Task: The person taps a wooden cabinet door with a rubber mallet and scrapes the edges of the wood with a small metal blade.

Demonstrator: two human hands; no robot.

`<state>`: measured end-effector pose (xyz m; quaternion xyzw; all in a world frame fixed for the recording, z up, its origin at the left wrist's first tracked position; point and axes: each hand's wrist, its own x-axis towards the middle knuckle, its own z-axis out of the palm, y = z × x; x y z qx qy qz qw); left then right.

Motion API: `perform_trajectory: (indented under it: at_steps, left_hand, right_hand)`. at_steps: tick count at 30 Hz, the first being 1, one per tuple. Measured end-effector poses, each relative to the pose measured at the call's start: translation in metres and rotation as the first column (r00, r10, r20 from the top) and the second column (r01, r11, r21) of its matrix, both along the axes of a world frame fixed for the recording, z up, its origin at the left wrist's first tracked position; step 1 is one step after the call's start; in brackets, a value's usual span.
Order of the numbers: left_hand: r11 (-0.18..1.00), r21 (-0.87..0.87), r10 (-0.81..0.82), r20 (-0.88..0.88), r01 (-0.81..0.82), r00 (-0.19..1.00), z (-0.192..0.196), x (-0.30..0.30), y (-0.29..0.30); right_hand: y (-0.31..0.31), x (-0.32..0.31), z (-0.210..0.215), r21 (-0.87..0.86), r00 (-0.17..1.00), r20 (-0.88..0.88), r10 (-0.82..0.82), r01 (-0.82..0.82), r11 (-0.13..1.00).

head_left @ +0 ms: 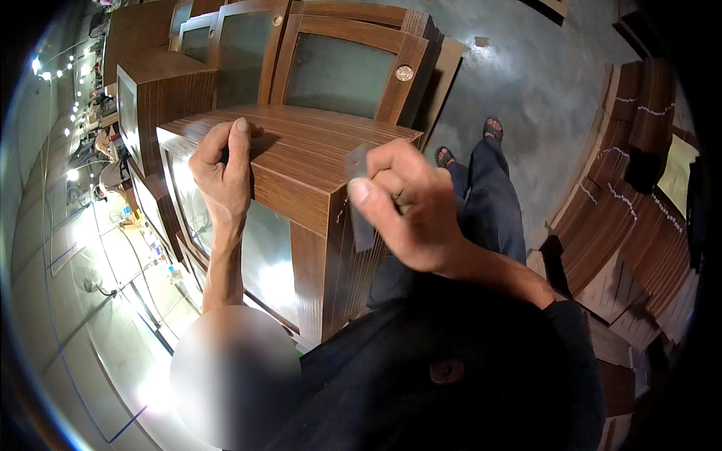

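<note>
A stack of brown wood-grain door frames with glass panels (pixel 301 192) stands in front of me, their edges lined up in layers. My left hand (pixel 223 161) is closed in a loose fist against the top of the stack, thumb uppermost; whatever its fingers hold, if anything, is hidden. With thumb and curled fingers my right hand (pixel 406 199) grips a thin, flat grey strip (pixel 363 234), upright beside the stack's near right corner. The strip looks like a scraper blade, but its exact kind is unclear. Whether it touches the wood cannot be told.
More glass-panelled frames (pixel 342 71) lean behind the stack, one with a round pale sticker (pixel 404 73). Another stack (pixel 169 86) stands at the far left. Piles of brown boards (pixel 624 203) lie to the right across the grey floor (pixel 526 68). My sandalled feet (pixel 492 129) are beyond the stack.
</note>
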<state>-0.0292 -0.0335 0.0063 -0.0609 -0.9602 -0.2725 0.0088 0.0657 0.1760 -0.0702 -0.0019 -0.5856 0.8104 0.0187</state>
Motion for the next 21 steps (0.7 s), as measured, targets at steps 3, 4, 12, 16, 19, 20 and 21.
perform_trajectory:
  at_steps: [3, 4, 12, 16, 19, 20, 21]
  left_hand:
    - [0.998, 0.015, -0.053, -0.046, 0.053, 0.998, -0.009, -0.003, -0.009]
    - [0.997, 0.023, -0.079, -0.065, 0.080, 0.995, -0.010, -0.004, -0.010]
    - [1.000, -0.021, -0.019, -0.036, 0.018, 0.999, 0.000, -0.003, 0.000]
    - [0.999, 0.009, -0.031, -0.018, 0.032, 0.999, -0.005, -0.004, -0.007]
    - [0.999, -0.019, -0.026, -0.008, 0.026, 1.000, -0.005, -0.003, -0.009]
    - [1.000, -0.002, -0.008, -0.008, 0.008, 1.000, -0.004, -0.003, -0.005]
    - [1.000, 0.010, 0.016, -0.011, -0.015, 1.000, 0.000, 0.000, -0.002]
  right_hand:
    - [0.004, -0.006, 0.024, -0.042, 0.990, 0.079, 0.117, -0.114, 0.993]
    - [0.000, -0.009, 0.023, -0.037, 0.993, 0.066, 0.100, -0.098, 0.995]
    - [0.007, -0.002, -0.022, -0.058, 0.989, 0.133, 0.069, -0.062, 0.996]
    - [0.005, -0.005, 0.015, -0.035, 0.994, -0.104, 0.018, -0.022, 0.999]
    - [0.004, -0.010, 0.015, -0.007, 0.995, 0.026, 0.093, -0.093, 0.996]
    - [0.003, -0.009, 0.005, -0.014, 0.994, 0.063, 0.089, -0.089, 0.996]
    - [0.002, -0.007, -0.008, -0.026, 0.991, 0.095, 0.093, -0.090, 0.996]
